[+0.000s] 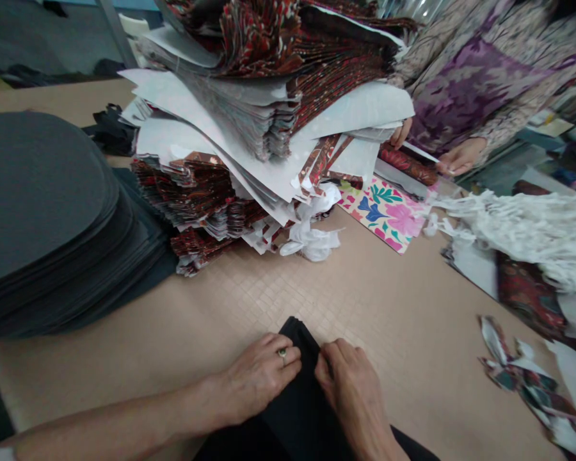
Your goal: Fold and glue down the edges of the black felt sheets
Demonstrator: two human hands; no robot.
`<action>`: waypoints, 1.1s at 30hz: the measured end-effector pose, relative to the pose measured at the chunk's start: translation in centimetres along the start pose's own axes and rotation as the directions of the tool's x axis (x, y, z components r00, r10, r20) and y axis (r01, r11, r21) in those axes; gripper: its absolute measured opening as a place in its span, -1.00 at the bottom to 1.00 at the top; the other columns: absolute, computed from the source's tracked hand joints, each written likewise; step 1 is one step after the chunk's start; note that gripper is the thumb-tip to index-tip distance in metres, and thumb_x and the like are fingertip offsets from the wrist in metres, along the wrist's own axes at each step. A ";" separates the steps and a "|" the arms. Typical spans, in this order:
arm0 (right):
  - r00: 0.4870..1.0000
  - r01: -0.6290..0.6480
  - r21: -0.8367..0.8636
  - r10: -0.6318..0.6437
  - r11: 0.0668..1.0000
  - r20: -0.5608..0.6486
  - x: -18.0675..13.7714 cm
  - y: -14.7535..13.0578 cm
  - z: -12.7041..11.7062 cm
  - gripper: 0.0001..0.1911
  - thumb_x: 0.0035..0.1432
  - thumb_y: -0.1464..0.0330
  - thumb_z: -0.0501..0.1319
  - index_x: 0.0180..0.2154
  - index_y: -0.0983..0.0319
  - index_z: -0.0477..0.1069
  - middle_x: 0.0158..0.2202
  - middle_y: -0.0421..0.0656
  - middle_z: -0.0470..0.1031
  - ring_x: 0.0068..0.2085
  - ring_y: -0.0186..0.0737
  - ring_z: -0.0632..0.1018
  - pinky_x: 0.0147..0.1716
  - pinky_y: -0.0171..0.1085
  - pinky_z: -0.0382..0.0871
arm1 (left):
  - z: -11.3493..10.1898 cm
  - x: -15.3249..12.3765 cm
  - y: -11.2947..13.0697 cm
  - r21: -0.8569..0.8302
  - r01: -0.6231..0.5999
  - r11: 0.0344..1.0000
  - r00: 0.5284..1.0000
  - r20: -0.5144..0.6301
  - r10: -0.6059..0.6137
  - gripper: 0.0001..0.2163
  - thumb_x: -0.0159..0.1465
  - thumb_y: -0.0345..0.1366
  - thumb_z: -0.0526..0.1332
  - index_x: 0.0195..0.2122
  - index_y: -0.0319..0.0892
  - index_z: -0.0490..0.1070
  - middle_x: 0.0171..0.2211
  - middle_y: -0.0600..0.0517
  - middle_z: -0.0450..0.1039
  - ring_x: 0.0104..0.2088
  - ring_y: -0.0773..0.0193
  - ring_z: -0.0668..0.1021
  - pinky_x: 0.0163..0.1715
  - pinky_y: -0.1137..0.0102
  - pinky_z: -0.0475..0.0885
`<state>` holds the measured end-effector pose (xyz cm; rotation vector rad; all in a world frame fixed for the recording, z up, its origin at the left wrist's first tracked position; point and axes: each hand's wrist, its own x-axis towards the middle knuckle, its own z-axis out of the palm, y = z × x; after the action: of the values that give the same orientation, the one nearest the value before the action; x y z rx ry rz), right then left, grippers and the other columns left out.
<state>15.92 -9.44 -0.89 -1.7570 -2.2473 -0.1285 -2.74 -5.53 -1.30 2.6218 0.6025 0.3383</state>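
Black fabric (292, 410), folded or layered to a narrow end, lies on the table at the bottom centre. The fingers of my left hand (264, 374), with a ring on one of them, curl over its left edge. My right hand (348, 384) grips the opposite edge, fingers bent and the thumb side against the cloth. Both hands are closed on the fabric near its far tip. Its lower part runs out of the picture at the bottom.
A thick stack of dark rounded pieces (38, 198) stands left. Ahead rises a tall pile of patterned brown-red cloth (264, 45) with white sheets. A co-worker's hand (463, 155) is at the upper right, near a floral piece (384, 211), white strips (523, 224) and scraps (523, 378).
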 end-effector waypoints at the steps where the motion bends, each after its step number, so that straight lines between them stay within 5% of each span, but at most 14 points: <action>1: 0.999 -0.047 0.061 0.047 0.997 -0.002 -0.2 0.4 -0.2 -0.71 0.24 0.41 -0.08 -0.48 0.21 0.29 -0.55 -0.17 0.32 -0.52 -0.23 0.31 -0.47 -0.26 0.08 | 0.0 0.0 0.0 -0.004 0.001 1.000 1.000 -0.002 -0.001 -0.76 0.20 -0.46 0.12 -0.09 -0.26 0.31 -0.14 -0.01 0.39 -0.13 0.18 0.35 -0.11 0.34 0.28; 7: 0.998 -0.054 0.237 0.043 0.970 0.053 -1.8 0.5 -0.6 -0.78 0.26 0.29 -0.02 -0.32 0.21 0.33 -0.43 -0.15 0.39 -0.41 -0.23 0.38 -0.39 -0.26 0.12 | 0.1 0.7 -0.3 -0.006 0.038 0.999 0.999 0.007 -0.038 -0.79 0.18 -0.52 0.11 -0.17 -0.21 0.33 -0.23 0.00 0.39 -0.20 0.22 0.36 -0.15 0.35 0.28; 19: 0.997 0.071 -0.119 -0.067 0.990 0.031 -0.6 -0.7 0.4 -0.61 0.16 0.57 -0.14 -0.59 0.20 0.26 -0.61 -0.16 0.29 -0.55 -0.21 0.32 -0.48 -0.23 0.05 | -0.1 1.0 0.0 0.077 -0.003 0.997 0.999 0.044 -0.001 -0.80 0.25 -0.39 0.10 -0.10 -0.17 0.31 -0.20 -0.04 0.35 -0.17 0.18 0.33 -0.15 0.31 0.26; 27: 0.994 -0.105 0.157 0.106 0.982 -0.003 -1.5 0.2 -0.5 -0.71 0.25 0.37 -0.06 -0.46 0.22 0.32 -0.53 -0.16 0.34 -0.48 -0.27 0.39 -0.45 -0.27 0.21 | -0.3 1.0 -0.1 0.006 0.014 1.000 0.999 0.035 -0.014 -0.80 0.21 -0.46 0.10 -0.14 -0.18 0.32 -0.21 -0.03 0.35 -0.18 0.20 0.35 -0.15 0.33 0.26; 33: 0.983 -0.170 0.418 0.182 0.892 0.013 -2.8 0.4 -1.0 -0.83 0.22 0.39 0.04 -0.19 0.22 0.36 -0.32 -0.11 0.43 -0.30 -0.27 0.47 -0.32 -0.29 0.39 | -1.3 2.5 -1.6 -0.089 0.083 0.993 0.982 -0.163 -0.096 -0.78 0.23 -0.56 0.00 -0.15 -0.23 0.31 -0.20 -0.02 0.32 -0.22 0.27 0.36 -0.19 0.38 0.27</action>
<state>17.12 -12.23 -0.73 -1.6908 -1.9008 0.3427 -1.50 -2.60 -0.51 2.4954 0.7433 0.5467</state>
